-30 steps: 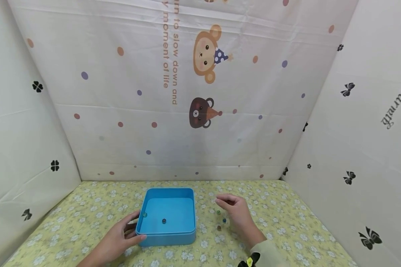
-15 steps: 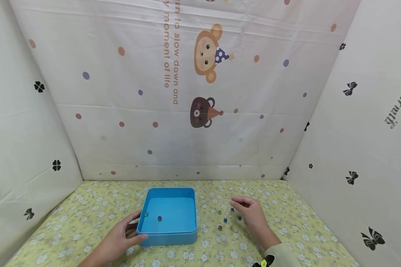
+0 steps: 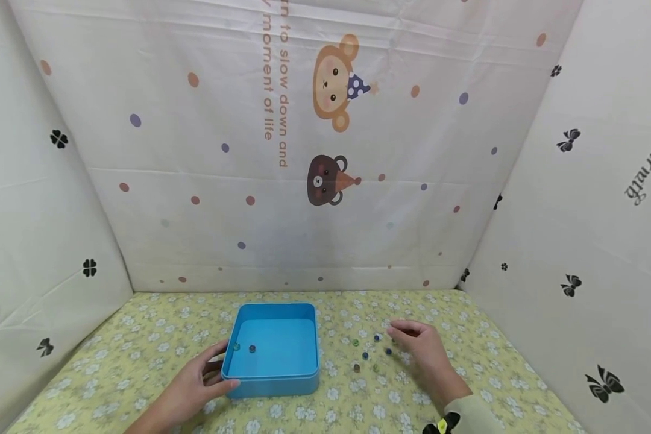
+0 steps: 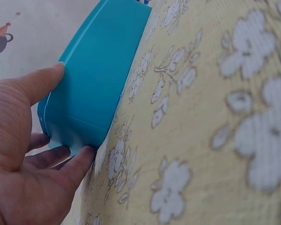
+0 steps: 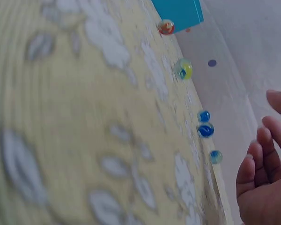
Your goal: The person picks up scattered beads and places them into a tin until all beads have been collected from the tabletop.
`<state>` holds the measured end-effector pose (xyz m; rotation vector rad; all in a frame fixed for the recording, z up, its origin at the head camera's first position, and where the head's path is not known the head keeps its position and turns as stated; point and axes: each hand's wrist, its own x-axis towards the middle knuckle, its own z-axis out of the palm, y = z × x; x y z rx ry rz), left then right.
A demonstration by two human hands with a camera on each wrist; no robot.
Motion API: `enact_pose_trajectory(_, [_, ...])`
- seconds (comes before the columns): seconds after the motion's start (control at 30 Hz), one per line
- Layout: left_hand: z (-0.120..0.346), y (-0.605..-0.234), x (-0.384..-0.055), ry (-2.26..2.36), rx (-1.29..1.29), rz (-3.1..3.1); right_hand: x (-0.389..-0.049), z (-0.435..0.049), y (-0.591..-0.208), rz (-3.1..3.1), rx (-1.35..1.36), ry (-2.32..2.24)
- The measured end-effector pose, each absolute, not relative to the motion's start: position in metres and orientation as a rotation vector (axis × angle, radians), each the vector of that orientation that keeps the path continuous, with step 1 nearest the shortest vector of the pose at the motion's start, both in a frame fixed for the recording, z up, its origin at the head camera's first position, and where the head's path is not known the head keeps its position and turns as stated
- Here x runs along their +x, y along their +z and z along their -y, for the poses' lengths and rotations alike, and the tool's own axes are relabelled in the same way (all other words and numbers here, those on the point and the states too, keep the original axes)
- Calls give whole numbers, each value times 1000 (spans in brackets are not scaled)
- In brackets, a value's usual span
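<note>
My left hand [image 3: 198, 386] grips the near left corner of a square blue box [image 3: 273, 387], thumb on the front wall and fingers around the left side. In the left wrist view, the thumb presses the box wall [image 4: 96, 61]. Inside the box lie a green marble [image 3: 236, 347] and a dark reddish marble [image 3: 252, 349]. My right hand [image 3: 424, 346] hovers over the cloth with loosely bent fingers; nothing shows between thumb and fingers in the right wrist view. Left of it lie several glass marbles, among them a blue marble [image 3: 388, 351], a green marble [image 3: 355, 342] and a brown marble [image 3: 357, 367].
Yellow flowered cloth [image 3: 331, 416] covers the table. A printed white sheet [image 3: 282, 241] stands behind it, with more white sheets along the left and right sides. Close up in the right wrist view are an orange marble [image 5: 166, 26] and a yellow-green marble [image 5: 183, 69].
My right hand has moved to the right, and more marbles now show on the cloth beside it. The dark reddish marble has rolled left inside the box. My left hand keeps its grip.
</note>
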<state>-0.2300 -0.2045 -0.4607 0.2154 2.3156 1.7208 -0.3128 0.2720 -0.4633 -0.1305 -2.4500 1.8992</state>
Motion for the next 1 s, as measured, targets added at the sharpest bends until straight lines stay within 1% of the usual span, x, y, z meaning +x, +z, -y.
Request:
enact_pose_trajectory(0.17, [205,-462,-230,1722,223,-2319,-313,-280,-464,2525,-100,1810])
enact_pose_trajectory(0.47, [204,-461,-230,1737,218,-2310,-313,-287,-465,2712,-130,1645])
enact_pose_trajectory(0.67, [203,-460,-230,1718,178,-2344,-314,-285,-468,2706,-102,1632])
enact_pose_trajectory(0.77, [203,-460,-230,1714,162,-2350,-313,-284,-469,2696,-76,1633])
enact_pose_trajectory(1.0, [205,-462,-231,1730,227,-2309,-313,-285,-468,2779,56,1569])
